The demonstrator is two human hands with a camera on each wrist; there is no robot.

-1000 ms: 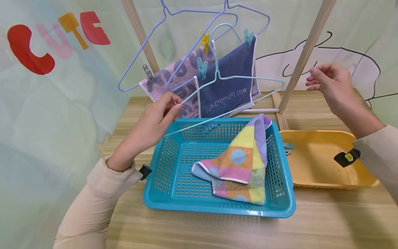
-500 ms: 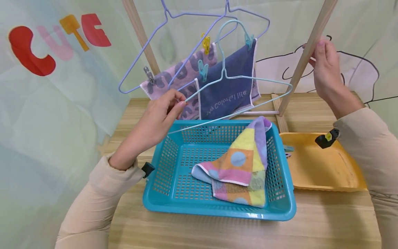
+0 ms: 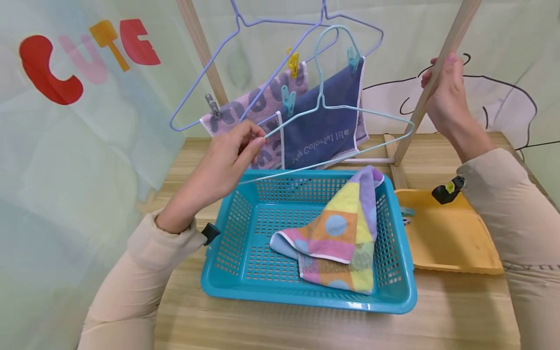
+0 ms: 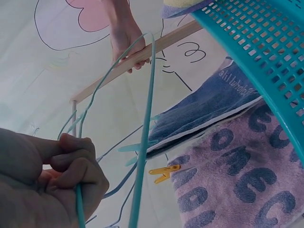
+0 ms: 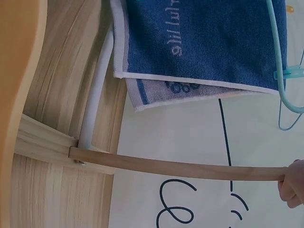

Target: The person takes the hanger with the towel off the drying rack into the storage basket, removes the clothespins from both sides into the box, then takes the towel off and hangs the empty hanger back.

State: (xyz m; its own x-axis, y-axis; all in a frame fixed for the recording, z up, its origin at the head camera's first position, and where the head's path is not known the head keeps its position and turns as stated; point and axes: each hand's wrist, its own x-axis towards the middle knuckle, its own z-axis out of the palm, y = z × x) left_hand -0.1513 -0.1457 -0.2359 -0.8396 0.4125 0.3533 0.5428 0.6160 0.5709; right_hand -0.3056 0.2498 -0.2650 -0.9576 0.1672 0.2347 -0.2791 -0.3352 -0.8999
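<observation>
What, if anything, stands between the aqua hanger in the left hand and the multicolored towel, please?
Nothing visible: in the head view, the aqua hanger crosses the back of the teal basket, and the multicolored towel lies uncovered, mostly inside.

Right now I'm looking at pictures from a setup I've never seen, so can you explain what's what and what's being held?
There's no robot here: a person works bare-handed. The wide picture with both sleeves is from a camera on the head, looking forward and down; the closer ones are from cameras on the left and right wrists. The left hand has a pale blue hanger in its grip, and the right hand grips a wooden pole. On the wooden table sit a teal basket with a colorful towel inside and, to its right, a yellow tray. Behind the basket, a dark blue cloth and a lilac cloth hang by clips.
</observation>
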